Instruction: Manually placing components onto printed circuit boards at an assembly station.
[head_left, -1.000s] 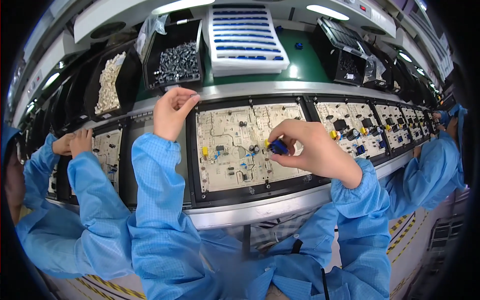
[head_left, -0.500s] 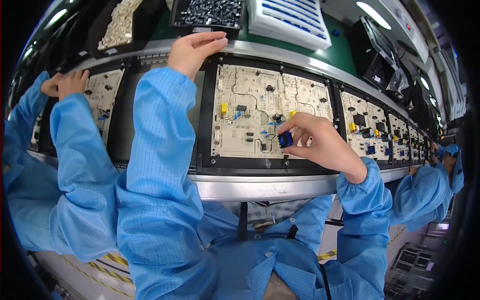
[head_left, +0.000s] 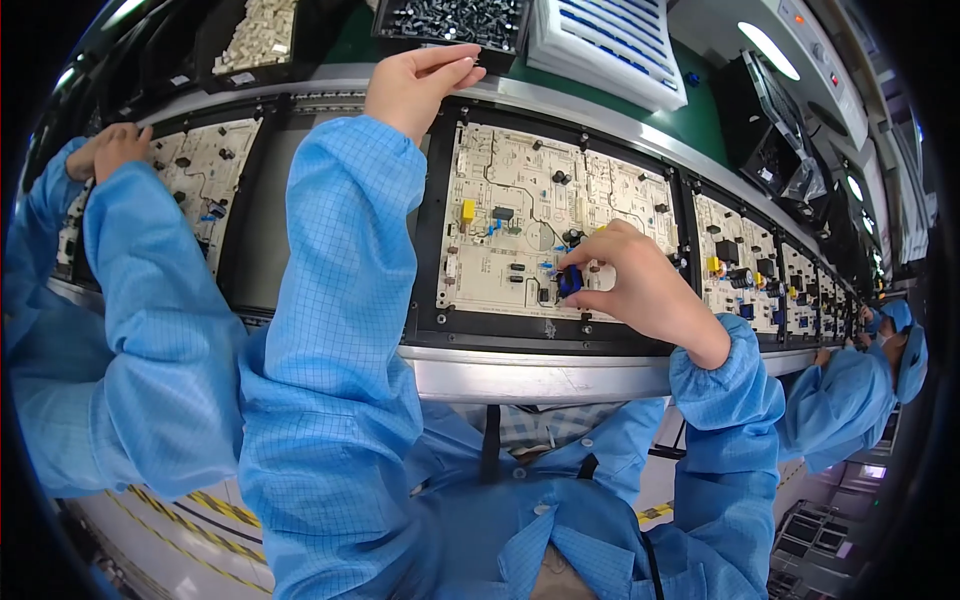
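My right hand (head_left: 645,285) pinches a small blue-and-black transformer (head_left: 571,282) between thumb and fingers, at the lower middle of a cream circuit board (head_left: 490,270). Whether the transformer's pins sit in the board is hidden. Around it the board carries black capacitors, blue parts and a yellow block (head_left: 468,211). Farther off, my left hand (head_left: 420,88) is raised over the board's upper left corner, in front of a black bin (head_left: 445,50) of small black parts. Its thumb and fingertips are closed together; anything between them is too small to make out.
A white foam tray (head_left: 655,92) holds rows of blue parts at the back. Cream connectors (head_left: 257,35) fill another bin. More framed boards (head_left: 740,245) stretch rightward behind a metal rail (head_left: 540,378). A co-worker's hands (head_left: 110,152) are over a board at the left.
The transformer in my right hand has turned and come closer to the board. My left hand stays near the bin, its fingers curled more. The view has shifted slightly.
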